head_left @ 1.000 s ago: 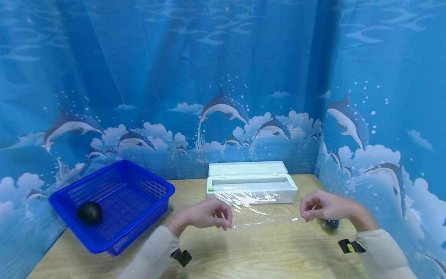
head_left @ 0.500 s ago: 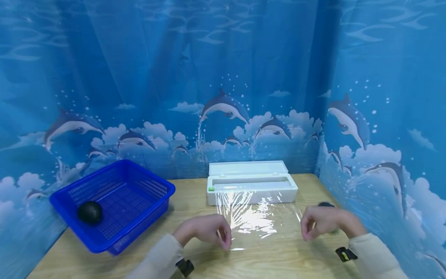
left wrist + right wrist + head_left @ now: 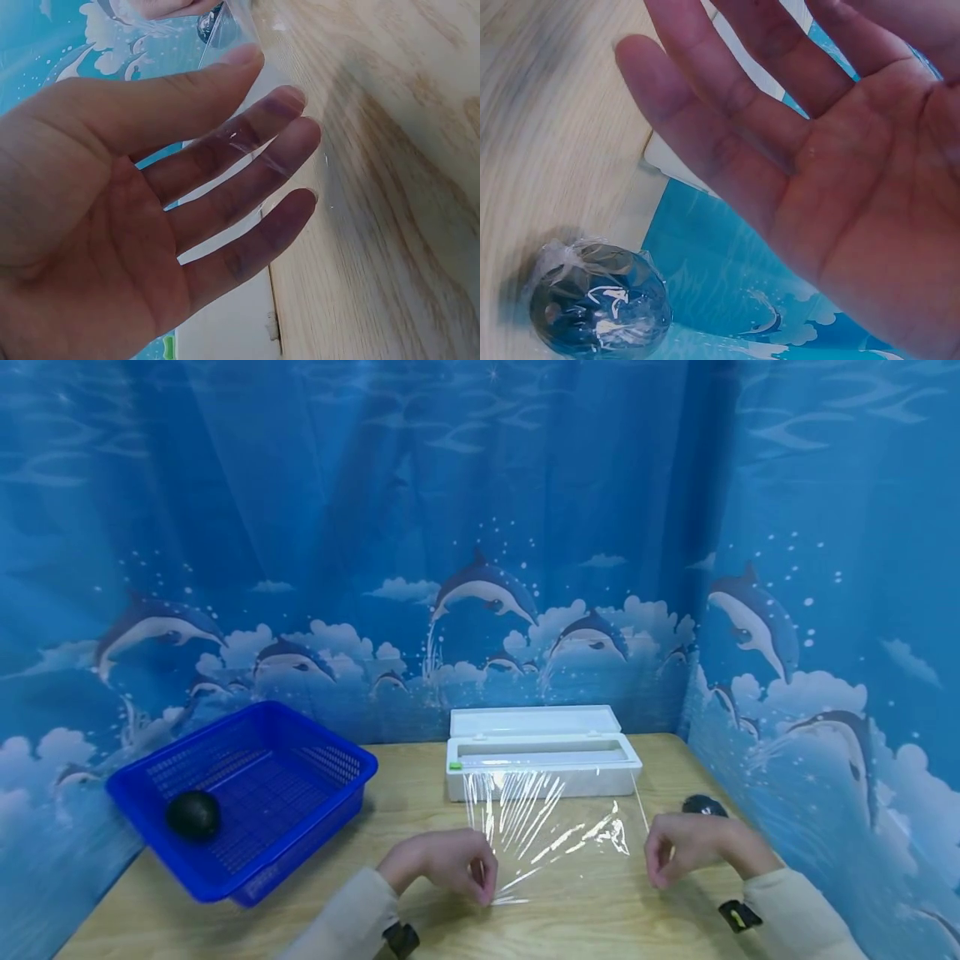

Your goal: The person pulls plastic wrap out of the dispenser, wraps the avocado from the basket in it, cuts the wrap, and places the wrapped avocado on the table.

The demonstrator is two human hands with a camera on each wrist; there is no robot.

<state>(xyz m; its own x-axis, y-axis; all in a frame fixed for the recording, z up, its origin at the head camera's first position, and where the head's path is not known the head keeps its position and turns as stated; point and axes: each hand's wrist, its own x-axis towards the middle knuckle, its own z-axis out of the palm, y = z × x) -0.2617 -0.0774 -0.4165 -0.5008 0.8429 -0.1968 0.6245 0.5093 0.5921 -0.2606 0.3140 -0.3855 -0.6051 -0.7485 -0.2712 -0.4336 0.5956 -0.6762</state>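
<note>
Centrally, one sheet of clear cling film [image 3: 551,835], drawn from the white dispenser box [image 3: 543,766] and stretched toward the person above the wooden table [image 3: 600,927]; creased, with bright glare streaks. Far edge at the box slot, near edge held between the two hands.

Left hand [image 3: 442,860]: at the sheet's near left corner. Head view shows thumb and fingertips brought together on the film edge; the left wrist view shows film lying across the fingers [image 3: 259,161], thumb above it. Pinching the film.

Right hand [image 3: 686,847]: at the sheet's near right corner, fingers bent down toward the film edge in the head view. The right wrist view shows the palm and fairly straight fingers [image 3: 727,112], blurred; no film visible there. Whether it actually grips the film cannot be told.

Dispenser box: lid folded back open, small green tab at its left front end; stands at the table's far edge against the curtain.

Dark round item wrapped in film [image 3: 703,805]: on the table just beyond the right hand, right of the sheet; also seen in the right wrist view [image 3: 600,307].

Blue plastic basket [image 3: 315,760]: left part of the table, well apart from the sheet. Contents: one dark round fruit [image 3: 192,816], unwrapped, at its left side.

Backdrop: blue curtain with dolphin print [image 3: 480,593], behind and to the right.
</note>
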